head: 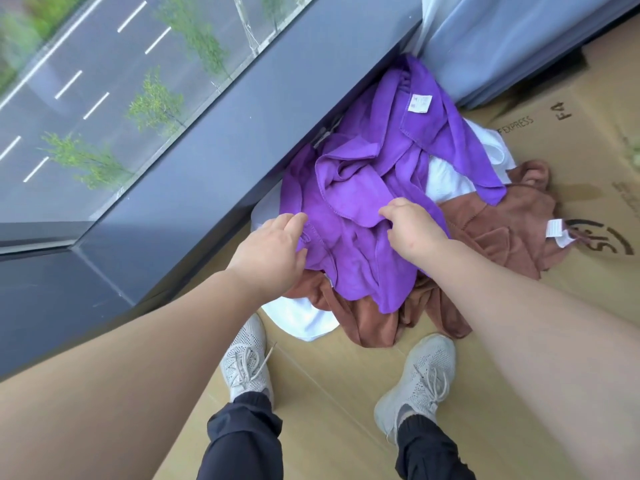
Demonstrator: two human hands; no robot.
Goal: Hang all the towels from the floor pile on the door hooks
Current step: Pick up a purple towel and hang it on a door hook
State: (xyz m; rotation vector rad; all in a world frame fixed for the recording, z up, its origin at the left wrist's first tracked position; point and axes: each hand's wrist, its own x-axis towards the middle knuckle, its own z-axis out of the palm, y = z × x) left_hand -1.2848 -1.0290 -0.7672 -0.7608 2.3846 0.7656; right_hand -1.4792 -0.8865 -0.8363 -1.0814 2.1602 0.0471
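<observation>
Head view: looks straight down at a towel pile [398, 216] on the floor, against a dark window ledge [214, 140].
Floor cover: flattened cardboard [346, 393] with printed courier markings, lying under the pile and under the person's feet.
Purple towel [374, 161]: crumpled, topmost in the pile, reaching from the curtain foot down towards the feet; a white care label [419, 103] shows near its far end.
Brown towel [491, 230]: beneath the purple one, spreading out on the right and near sides; a white tag [556, 227] lies at its right edge.
White towel [304, 320]: lowest visible layer, showing at the near left of the pile and again at the far right behind the purple cloth.
Left hand [273, 244]: fingers nearly straight, tips touching the purple towel's stitched left hem, thumb spread apart below them.
Right hand [412, 230]: knuckles up, fingers curled down into a fold in the middle of the purple towel, gripping it.
Hands, relation: near each other, apart, both on the purple towel.
Shoes: left shoe [247, 362] touching the white towel's near edge; right shoe [422, 375] just beside the brown towel.
Curtain [502, 39]: pale blue, hanging to the floor beyond the pile.
Window [86, 64]: road with lane markings and trees far below.
</observation>
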